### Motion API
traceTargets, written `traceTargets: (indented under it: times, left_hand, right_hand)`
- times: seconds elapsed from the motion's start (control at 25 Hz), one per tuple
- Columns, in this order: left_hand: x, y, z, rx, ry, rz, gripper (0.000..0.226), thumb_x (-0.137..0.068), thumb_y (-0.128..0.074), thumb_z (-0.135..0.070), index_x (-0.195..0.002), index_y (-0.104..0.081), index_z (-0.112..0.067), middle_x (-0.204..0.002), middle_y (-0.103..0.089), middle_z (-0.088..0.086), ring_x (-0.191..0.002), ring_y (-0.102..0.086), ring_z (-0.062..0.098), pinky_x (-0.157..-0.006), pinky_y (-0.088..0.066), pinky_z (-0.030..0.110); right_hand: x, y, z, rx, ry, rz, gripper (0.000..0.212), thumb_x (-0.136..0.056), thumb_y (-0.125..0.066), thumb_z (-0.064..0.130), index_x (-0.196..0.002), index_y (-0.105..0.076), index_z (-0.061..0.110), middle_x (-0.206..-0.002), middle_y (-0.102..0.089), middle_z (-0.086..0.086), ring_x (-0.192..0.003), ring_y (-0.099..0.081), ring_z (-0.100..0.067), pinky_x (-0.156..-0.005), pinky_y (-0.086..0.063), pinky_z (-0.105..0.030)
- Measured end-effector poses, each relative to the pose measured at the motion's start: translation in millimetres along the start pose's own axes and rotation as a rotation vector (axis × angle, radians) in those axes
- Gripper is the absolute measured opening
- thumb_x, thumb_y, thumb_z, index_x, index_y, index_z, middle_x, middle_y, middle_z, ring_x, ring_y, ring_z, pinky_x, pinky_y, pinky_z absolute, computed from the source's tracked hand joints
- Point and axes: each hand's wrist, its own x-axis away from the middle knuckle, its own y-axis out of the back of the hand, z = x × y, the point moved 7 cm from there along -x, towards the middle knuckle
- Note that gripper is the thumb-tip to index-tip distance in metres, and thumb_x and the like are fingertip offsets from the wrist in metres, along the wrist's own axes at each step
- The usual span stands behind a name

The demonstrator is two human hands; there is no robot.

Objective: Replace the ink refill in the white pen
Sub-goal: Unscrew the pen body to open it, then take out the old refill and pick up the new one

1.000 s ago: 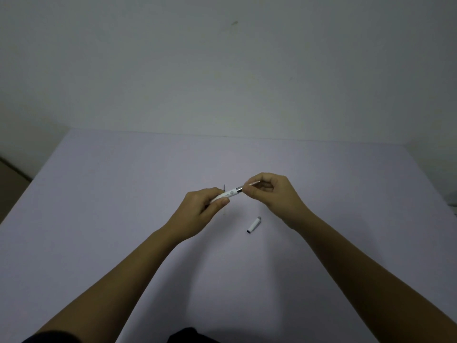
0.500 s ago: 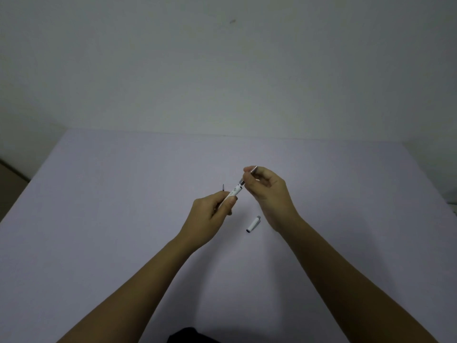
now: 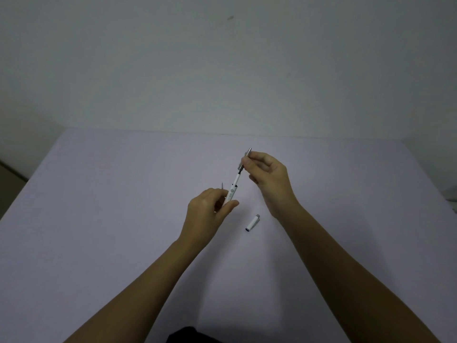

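My left hand (image 3: 210, 214) grips the lower end of the white pen barrel (image 3: 231, 194), which tilts up and to the right above the table. My right hand (image 3: 269, 179) pinches the silver tip section (image 3: 244, 159) at the pen's upper end. Between barrel and tip section a thin white length of the refill (image 3: 237, 180) shows, drawn partly out of the barrel. The white pen cap (image 3: 252, 223) lies on the table below my right wrist. A thin grey point (image 3: 222, 185) sticks up behind my left fingers; I cannot tell what it is.
The pale lilac table (image 3: 99, 219) stretches to a plain wall at the back. Its left edge drops to a dark floor, and its right corner lies near the frame's right side. Something dark sits at the bottom centre, close to my body.
My right hand has risen and moved away from my left. The pen has tilted more upright, and the tip section has separated from the barrel, exposing the white refill. The cap has not moved.
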Motion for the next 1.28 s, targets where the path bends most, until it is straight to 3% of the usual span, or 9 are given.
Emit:
traceTargets:
  times: [0.2, 0.36, 0.48, 0.6, 0.76, 1.0, 1.28]
  left_hand:
    - [12, -5, 9, -0.003, 0.029, 0.035, 0.02, -0.079, -0.07, -0.029, -0.083, -0.064, -0.01, -0.071, -0.064, 0.005, -0.061, -0.054, 0.017, -0.057, -0.045, 0.022]
    - [7, -23, 33, -0.002, 0.128, 0.067, 0.02, -0.08, -0.069, -0.029, -0.084, -0.066, -0.009, -0.068, -0.063, 0.006, -0.062, -0.056, 0.02, -0.058, -0.046, 0.027]
    - [5, -22, 36, 0.008, 0.152, 0.066, 0.02, -0.081, -0.069, -0.029, -0.084, -0.067, -0.01, -0.067, -0.062, 0.005, -0.061, -0.055, 0.018, -0.057, -0.043, 0.022]
    - [6, -25, 45, 0.006, 0.183, 0.1, 0.02, -0.081, -0.069, -0.029, -0.088, -0.067, -0.01, -0.069, -0.062, 0.003, -0.061, -0.056, 0.016, -0.057, -0.039, 0.011]
    - [3, -23, 45, 0.017, 0.176, 0.1, 0.022, -0.081, -0.069, -0.029, -0.091, -0.068, -0.009, -0.071, -0.064, 0.006, -0.062, -0.058, 0.019, -0.06, -0.043, 0.018]
    - [-5, -18, 42, 0.042, 0.163, 0.052, 0.019, -0.081, -0.069, -0.028, -0.089, -0.068, -0.011, -0.066, -0.061, 0.001, -0.059, -0.053, 0.011, -0.058, -0.038, 0.005]
    - [-6, -21, 45, 0.046, 0.172, 0.059, 0.019, -0.081, -0.069, -0.029, -0.087, -0.068, -0.011, -0.067, -0.061, 0.003, -0.059, -0.054, 0.013, -0.057, -0.039, 0.011]
  right_hand:
    - [-10, 2, 5, -0.034, 0.007, -0.013, 0.009, -0.084, -0.066, 0.02, -0.087, -0.065, 0.028, -0.077, -0.072, 0.014, -0.078, -0.066, 0.004, -0.069, -0.048, -0.014]
    - [-35, 46, -46, -0.157, -0.105, -0.214, 0.006, -0.086, -0.064, 0.02, -0.09, -0.069, 0.021, -0.077, -0.07, 0.011, -0.078, -0.065, 0.001, -0.07, -0.051, -0.011]
    - [-13, 74, -119, -0.006, -0.356, -0.403, 0.022, -0.083, -0.068, 0.022, -0.096, -0.069, 0.004, -0.079, -0.068, -0.002, -0.075, -0.062, -0.009, -0.073, -0.052, -0.02]
    - [25, 89, -187, 0.266, -0.576, -0.521, 0.026, -0.079, -0.071, 0.021, -0.095, -0.069, 0.001, -0.087, -0.072, -0.013, -0.074, -0.06, -0.018, -0.074, -0.051, -0.03]
    - [40, 97, -205, 0.409, -0.562, -0.619, 0.024, -0.079, -0.072, 0.022, -0.093, -0.068, 0.003, -0.096, -0.074, -0.016, -0.08, -0.063, -0.02, -0.072, -0.045, -0.024]
    - [38, 97, -207, 0.5, -0.537, -0.623, 0.024, -0.08, -0.071, 0.023, -0.092, -0.067, 0.002, -0.096, -0.074, -0.017, -0.092, -0.068, -0.027, -0.074, -0.044, -0.024]
    - [32, 101, -206, 0.561, -0.544, -0.614, 0.027, -0.082, -0.069, 0.026, -0.094, -0.067, 0.002, -0.098, -0.073, -0.017, -0.094, -0.066, -0.029, -0.079, -0.046, -0.027]
